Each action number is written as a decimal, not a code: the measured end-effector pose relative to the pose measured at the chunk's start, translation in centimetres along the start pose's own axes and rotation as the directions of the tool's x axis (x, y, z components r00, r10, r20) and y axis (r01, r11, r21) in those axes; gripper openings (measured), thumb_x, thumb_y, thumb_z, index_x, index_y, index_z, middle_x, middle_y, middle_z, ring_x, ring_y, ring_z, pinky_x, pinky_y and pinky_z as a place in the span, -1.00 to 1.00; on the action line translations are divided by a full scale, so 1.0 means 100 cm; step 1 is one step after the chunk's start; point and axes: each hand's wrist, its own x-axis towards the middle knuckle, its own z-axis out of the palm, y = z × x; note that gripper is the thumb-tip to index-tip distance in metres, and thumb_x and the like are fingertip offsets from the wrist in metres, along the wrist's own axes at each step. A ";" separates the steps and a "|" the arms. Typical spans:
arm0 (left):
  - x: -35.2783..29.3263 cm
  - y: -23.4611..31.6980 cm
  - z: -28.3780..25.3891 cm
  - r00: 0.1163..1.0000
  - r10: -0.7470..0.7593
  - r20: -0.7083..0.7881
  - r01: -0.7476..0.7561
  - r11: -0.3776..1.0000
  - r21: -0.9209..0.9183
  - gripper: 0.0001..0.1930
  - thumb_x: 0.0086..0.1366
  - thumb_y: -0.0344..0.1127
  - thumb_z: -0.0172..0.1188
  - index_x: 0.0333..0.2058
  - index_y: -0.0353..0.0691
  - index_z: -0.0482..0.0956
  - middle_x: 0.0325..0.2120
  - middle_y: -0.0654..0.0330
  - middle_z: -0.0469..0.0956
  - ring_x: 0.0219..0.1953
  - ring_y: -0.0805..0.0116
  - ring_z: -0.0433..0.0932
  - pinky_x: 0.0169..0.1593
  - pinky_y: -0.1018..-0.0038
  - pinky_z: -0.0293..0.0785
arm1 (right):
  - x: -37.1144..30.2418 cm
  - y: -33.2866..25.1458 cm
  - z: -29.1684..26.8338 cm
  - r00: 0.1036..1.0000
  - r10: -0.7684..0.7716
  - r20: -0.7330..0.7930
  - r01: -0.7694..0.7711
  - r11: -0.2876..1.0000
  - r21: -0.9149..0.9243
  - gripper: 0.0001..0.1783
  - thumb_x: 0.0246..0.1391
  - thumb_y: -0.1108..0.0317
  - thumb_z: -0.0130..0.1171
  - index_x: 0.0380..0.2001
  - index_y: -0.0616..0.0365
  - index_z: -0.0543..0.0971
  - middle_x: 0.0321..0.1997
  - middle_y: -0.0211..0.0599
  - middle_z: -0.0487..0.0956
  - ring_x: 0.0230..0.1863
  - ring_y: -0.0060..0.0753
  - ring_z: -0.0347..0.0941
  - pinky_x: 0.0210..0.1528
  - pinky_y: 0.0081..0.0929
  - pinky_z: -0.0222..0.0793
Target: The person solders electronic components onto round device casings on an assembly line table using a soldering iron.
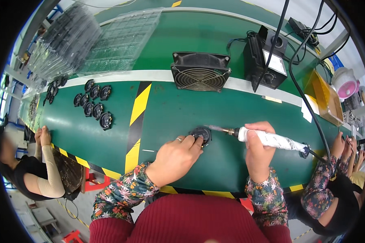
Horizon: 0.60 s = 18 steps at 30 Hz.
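One round black part under the left hand's fingertips, one white-handled soldering iron in the right.
The left hand [175, 157] has its fingers bent close together on the round black part [206, 134], dark, disc-like and partly covered; whether they pinch or only press, I cannot tell. The right hand's [258, 152] fingers close round the soldering iron [278, 140], its tip at the part's upper edge, contact unclear. Left of the fingers, beyond striped tape [139, 109], lie eight similar black parts [106, 120]; ahead stands one fan [200, 77].
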 end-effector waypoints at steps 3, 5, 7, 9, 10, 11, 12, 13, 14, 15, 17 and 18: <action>0.006 -0.005 -0.028 0.994 -0.049 -0.103 0.026 0.976 -0.217 -0.74 0.14 -0.27 0.18 -0.27 -0.34 0.55 -0.47 0.14 0.49 -0.55 0.27 0.49 -0.47 0.46 0.44 | -0.004 -0.001 0.002 0.994 -0.101 0.030 0.103 0.987 -0.119 -0.87 -0.01 0.49 0.21 -0.36 0.28 0.51 -0.40 -0.32 0.54 -0.44 -0.65 0.40 -0.35 -0.68 0.33; 0.010 -0.006 -0.047 0.955 -0.183 -0.234 0.060 0.890 -0.452 -0.75 0.17 -0.23 0.16 -0.33 -0.34 0.55 -0.45 0.11 0.51 -0.55 0.27 0.48 -0.46 0.47 0.43 | -0.005 -0.003 0.002 0.994 -0.084 0.076 0.095 0.986 -0.139 -0.87 -0.02 0.49 0.21 -0.38 0.28 0.51 -0.41 -0.32 0.54 -0.43 -0.64 0.41 -0.36 -0.67 0.34; 0.015 -0.007 -0.057 0.838 -0.401 -0.371 0.040 0.722 -0.690 -0.71 0.22 -0.17 0.11 -0.40 -0.34 0.54 -0.44 0.08 0.53 -0.55 0.27 0.46 -0.46 0.46 0.40 | -0.006 -0.004 0.003 0.992 -0.071 0.102 0.088 0.982 -0.168 -0.88 -0.03 0.50 0.22 -0.39 0.29 0.52 -0.43 -0.32 0.55 -0.43 -0.63 0.43 -0.37 -0.66 0.35; 0.025 -0.013 -0.052 0.829 -0.321 -0.458 -0.134 0.680 -0.720 -0.66 0.26 -0.11 0.05 -0.47 -0.32 0.51 -0.46 0.07 0.53 -0.54 0.27 0.46 -0.45 0.46 0.40 | -0.005 -0.004 0.003 0.994 -0.055 0.099 0.076 0.974 -0.215 -0.89 -0.04 0.50 0.22 -0.41 0.29 0.52 -0.44 -0.30 0.56 -0.43 -0.62 0.44 -0.37 -0.66 0.36; 0.029 -0.016 -0.046 0.810 -0.308 -0.499 -0.212 0.640 -0.738 -0.62 0.28 -0.08 0.02 -0.51 -0.31 0.50 -0.47 0.06 0.53 -0.53 0.27 0.47 -0.45 0.45 0.39 | -0.004 -0.003 0.003 0.993 -0.052 0.103 0.071 0.980 -0.183 -0.90 -0.04 0.51 0.22 -0.42 0.29 0.52 -0.43 -0.29 0.56 -0.43 -0.62 0.44 -0.37 -0.65 0.36; 0.030 -0.019 -0.040 0.828 -0.251 -0.502 -0.215 0.684 -0.697 -0.60 0.29 -0.06 0.00 -0.52 -0.31 0.49 -0.49 0.07 0.53 -0.53 0.26 0.47 -0.44 0.45 0.40 | -0.004 -0.002 0.004 0.994 -0.047 0.098 0.064 0.982 -0.179 -0.90 -0.04 0.51 0.22 -0.42 0.29 0.52 -0.43 -0.28 0.56 -0.42 -0.62 0.45 -0.36 -0.65 0.36; 0.030 -0.023 -0.034 0.849 -0.217 -0.482 -0.198 0.716 -0.670 -0.58 0.30 -0.03 -0.02 -0.52 -0.31 0.47 -0.51 0.08 0.52 -0.53 0.25 0.48 -0.44 0.44 0.40 | -0.003 -0.001 0.004 0.995 -0.046 0.085 0.061 0.982 -0.181 -0.90 -0.05 0.52 0.22 -0.42 0.29 0.52 -0.42 -0.27 0.56 -0.41 -0.61 0.45 -0.36 -0.65 0.37; 0.028 -0.025 -0.028 0.860 -0.171 -0.480 -0.204 0.748 -0.632 -0.55 0.31 0.00 -0.04 -0.53 -0.30 0.46 -0.53 0.09 0.51 -0.53 0.24 0.48 -0.43 0.44 0.40 | -0.003 0.000 0.004 0.993 -0.063 0.099 0.081 0.979 -0.186 -0.90 -0.05 0.52 0.22 -0.42 0.29 0.52 -0.43 -0.28 0.57 -0.42 -0.61 0.46 -0.37 -0.65 0.37; 0.025 -0.026 -0.022 0.880 -0.182 -0.439 -0.174 0.737 -0.653 -0.56 0.31 0.01 -0.02 -0.54 -0.28 0.44 -0.58 0.12 0.50 -0.57 0.25 0.48 -0.46 0.46 0.40 | -0.002 0.001 0.004 0.990 -0.085 0.109 0.105 0.975 -0.195 -0.90 -0.06 0.52 0.22 -0.43 0.29 0.53 -0.44 -0.28 0.57 -0.43 -0.61 0.46 -0.38 -0.65 0.38; 0.024 -0.028 -0.016 0.885 -0.187 -0.427 -0.164 0.733 -0.660 -0.57 0.30 0.01 0.00 -0.53 -0.27 0.45 -0.59 0.12 0.49 -0.58 0.26 0.48 -0.48 0.46 0.39 | -0.001 0.002 0.005 0.986 -0.118 0.119 0.141 0.968 -0.210 -0.90 -0.06 0.52 0.22 -0.43 0.29 0.53 -0.44 -0.28 0.57 -0.44 -0.61 0.47 -0.39 -0.65 0.38; 0.023 -0.032 -0.008 0.885 -0.159 -0.438 -0.187 0.740 -0.646 -0.57 0.29 0.02 0.03 -0.53 -0.26 0.45 -0.61 0.14 0.48 -0.61 0.27 0.47 -0.52 0.48 0.38 | 0.000 0.002 0.005 0.982 -0.119 0.150 0.152 0.960 -0.234 -0.90 -0.07 0.52 0.22 -0.43 0.30 0.53 -0.46 -0.28 0.58 -0.46 -0.62 0.48 -0.41 -0.66 0.38; 0.023 -0.033 -0.005 0.882 -0.146 -0.448 -0.202 0.743 -0.639 -0.57 0.28 0.03 0.04 -0.52 -0.26 0.45 -0.61 0.14 0.48 -0.61 0.27 0.47 -0.54 0.48 0.37 | 0.000 0.001 0.005 0.978 -0.131 0.160 0.170 0.951 -0.257 -0.90 -0.07 0.52 0.22 -0.44 0.30 0.53 -0.47 -0.28 0.58 -0.47 -0.62 0.48 -0.42 -0.66 0.39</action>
